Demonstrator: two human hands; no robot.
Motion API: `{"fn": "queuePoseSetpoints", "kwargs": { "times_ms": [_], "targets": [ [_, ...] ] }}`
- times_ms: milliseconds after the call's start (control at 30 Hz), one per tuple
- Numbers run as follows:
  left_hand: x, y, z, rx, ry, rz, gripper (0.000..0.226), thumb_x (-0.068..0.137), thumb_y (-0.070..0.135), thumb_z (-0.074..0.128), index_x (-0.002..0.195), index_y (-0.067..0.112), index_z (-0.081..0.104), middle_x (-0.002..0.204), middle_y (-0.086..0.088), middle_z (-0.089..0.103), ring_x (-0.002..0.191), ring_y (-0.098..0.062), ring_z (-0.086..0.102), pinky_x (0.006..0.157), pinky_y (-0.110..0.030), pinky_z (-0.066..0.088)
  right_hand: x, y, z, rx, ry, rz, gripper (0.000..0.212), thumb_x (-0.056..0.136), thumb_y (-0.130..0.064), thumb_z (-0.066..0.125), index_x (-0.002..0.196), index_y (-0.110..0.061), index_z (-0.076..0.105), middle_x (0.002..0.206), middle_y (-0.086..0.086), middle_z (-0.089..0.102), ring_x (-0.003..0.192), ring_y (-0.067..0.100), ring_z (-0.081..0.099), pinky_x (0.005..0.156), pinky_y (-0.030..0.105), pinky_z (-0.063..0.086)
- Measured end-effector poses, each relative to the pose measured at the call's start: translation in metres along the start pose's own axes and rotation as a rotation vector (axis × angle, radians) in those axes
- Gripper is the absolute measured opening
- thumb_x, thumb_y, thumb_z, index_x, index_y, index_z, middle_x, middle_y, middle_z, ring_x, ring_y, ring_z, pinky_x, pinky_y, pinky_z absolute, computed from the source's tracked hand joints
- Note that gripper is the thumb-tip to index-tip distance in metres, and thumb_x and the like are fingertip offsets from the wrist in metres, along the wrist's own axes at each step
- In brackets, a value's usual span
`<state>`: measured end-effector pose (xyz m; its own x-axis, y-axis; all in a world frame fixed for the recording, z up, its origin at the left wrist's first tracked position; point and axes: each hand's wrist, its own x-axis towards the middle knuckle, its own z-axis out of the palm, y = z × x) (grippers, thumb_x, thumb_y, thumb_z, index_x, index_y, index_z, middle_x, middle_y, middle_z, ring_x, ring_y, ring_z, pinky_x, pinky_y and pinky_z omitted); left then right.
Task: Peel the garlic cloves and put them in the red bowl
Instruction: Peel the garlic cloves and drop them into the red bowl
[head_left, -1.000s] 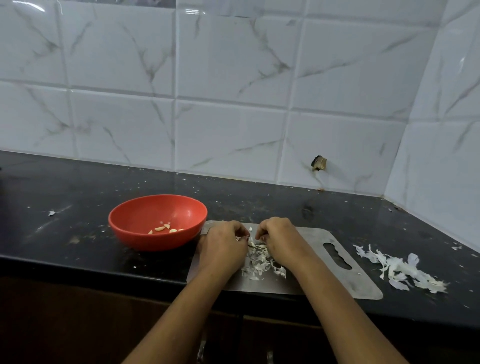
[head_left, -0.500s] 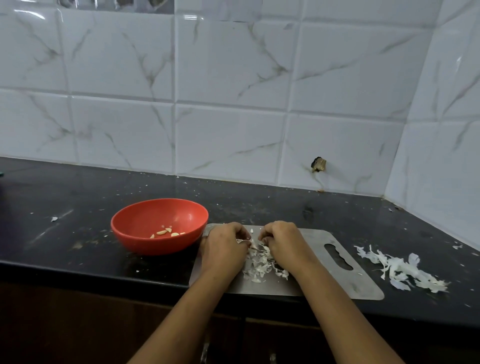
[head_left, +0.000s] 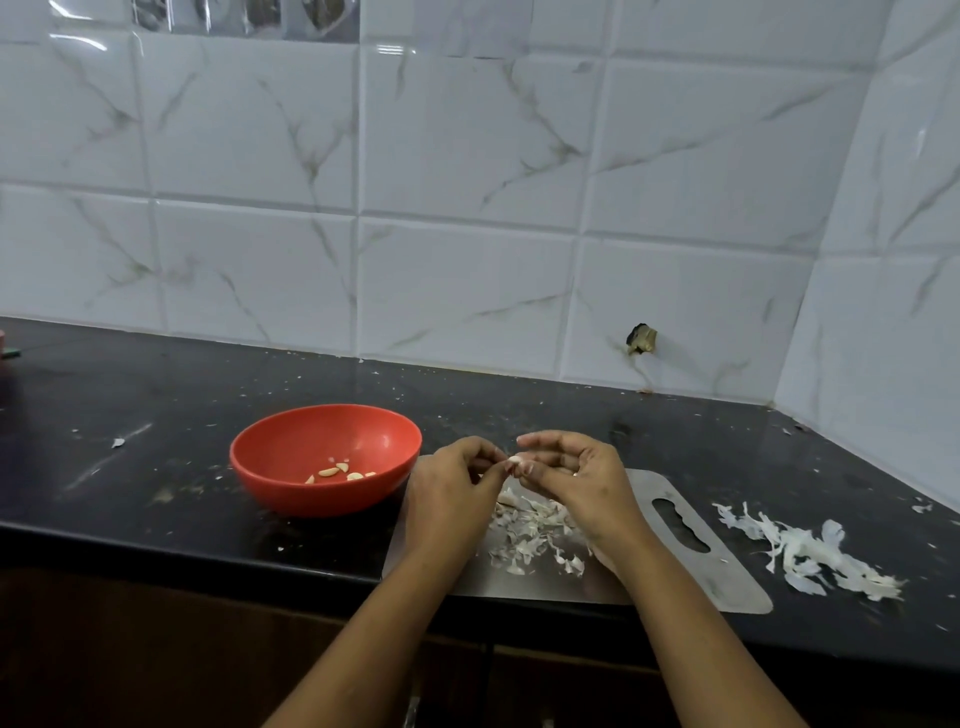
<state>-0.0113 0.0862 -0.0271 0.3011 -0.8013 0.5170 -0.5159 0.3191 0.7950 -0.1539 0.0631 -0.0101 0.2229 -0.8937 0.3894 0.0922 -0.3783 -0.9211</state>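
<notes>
Left hand (head_left: 452, 493), right hand (head_left: 579, 480) pinch 1 garlic clove (head_left: 515, 459) near worktop (head_left: 156, 415) front edge; peel by thumbnail, keeping skins out of red bowl (head_left: 270, 486).

Stone, metal, plastic, paper-thin skins

The countertop (head_left: 156, 415) was black polished stone, dulled by dust; the wall tiles (head_left: 467, 156) were glossy white, grey-veined. The cutting board (head_left: 727, 582) showed matt brushed metal. The red bowl (head_left: 291, 457) was smooth with a soft sheen, probably plastic. The garlic skins (head_left: 802, 553) were thin, dry and papery.
</notes>
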Motion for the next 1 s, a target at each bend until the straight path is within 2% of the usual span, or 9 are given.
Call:
{"fn": "queuePoseSetpoints", "kwargs": {
  "times_ms": [267,433,533,767,933,1000],
  "targets": [
    [-0.0001,-0.0005,-0.0001,0.010,0.000,0.059,0.017,0.085,0.024,0.071,0.073,0.032,0.062,0.068,0.013,0.066,0.064,-0.004,0.062,0.064,-0.038,0.055,-0.0012,-0.0001,0.0004,-0.039,-0.059,0.028,0.020,0.082,0.003,0.071,0.093,-0.013,0.075,0.083,0.010,0.075,0.080,0.017,0.072,0.073,0.022,0.057],
    [-0.0012,-0.0013,-0.0001,0.048,0.007,0.087,0.013,0.085,0.024,0.071,0.075,0.029,0.063,0.069,0.014,0.065,0.062,-0.005,0.061,0.062,-0.038,0.053,-0.0010,0.0024,-0.0002,-0.045,-0.071,0.028,0.020,0.082,0.004,0.071,0.097,-0.008,0.074,0.081,0.010,0.075,0.080,0.017,0.072,0.074,0.023,0.057],
    [-0.0003,-0.0016,-0.0011,0.058,-0.023,0.099,0.012,0.086,0.024,0.070,0.077,0.029,0.062,0.071,0.014,0.064,0.061,-0.004,0.059,0.062,-0.034,0.053,-0.0007,0.0022,-0.0005,-0.071,-0.077,0.022,0.021,0.082,0.005,0.071,0.099,-0.005,0.074,0.080,0.009,0.075,0.079,0.017,0.072,0.073,0.023,0.057],
    [0.0028,-0.0034,0.0008,0.086,-0.178,0.116,0.012,0.094,0.016,0.058,0.083,0.022,0.058,0.073,0.009,0.057,0.061,-0.003,0.047,0.056,-0.020,0.036,-0.0030,0.0013,-0.0022,-0.063,-0.095,0.012,0.020,0.079,0.006,0.072,0.094,-0.008,0.075,0.081,0.008,0.075,0.078,0.015,0.072,0.070,0.020,0.056],
    [0.0014,-0.0006,0.0002,0.211,-0.184,0.154,0.010,0.096,0.016,0.049,0.089,0.019,0.054,0.073,0.009,0.051,0.064,-0.005,0.045,0.053,-0.022,0.027,-0.0022,0.0020,-0.0005,-0.033,-0.087,0.038,0.020,0.081,0.006,0.071,0.092,-0.010,0.074,0.079,0.007,0.075,0.078,0.015,0.072,0.071,0.020,0.056],
    [0.0001,0.0016,0.0009,0.272,-0.182,0.173,0.011,0.096,0.016,0.045,0.089,0.021,0.052,0.076,0.010,0.052,0.067,-0.005,0.046,0.055,-0.024,0.029,0.0001,0.0033,0.0008,-0.004,-0.049,0.044,0.019,0.082,0.007,0.069,0.093,-0.008,0.073,0.081,0.009,0.075,0.078,0.016,0.072,0.071,0.020,0.056]
  ]
}}
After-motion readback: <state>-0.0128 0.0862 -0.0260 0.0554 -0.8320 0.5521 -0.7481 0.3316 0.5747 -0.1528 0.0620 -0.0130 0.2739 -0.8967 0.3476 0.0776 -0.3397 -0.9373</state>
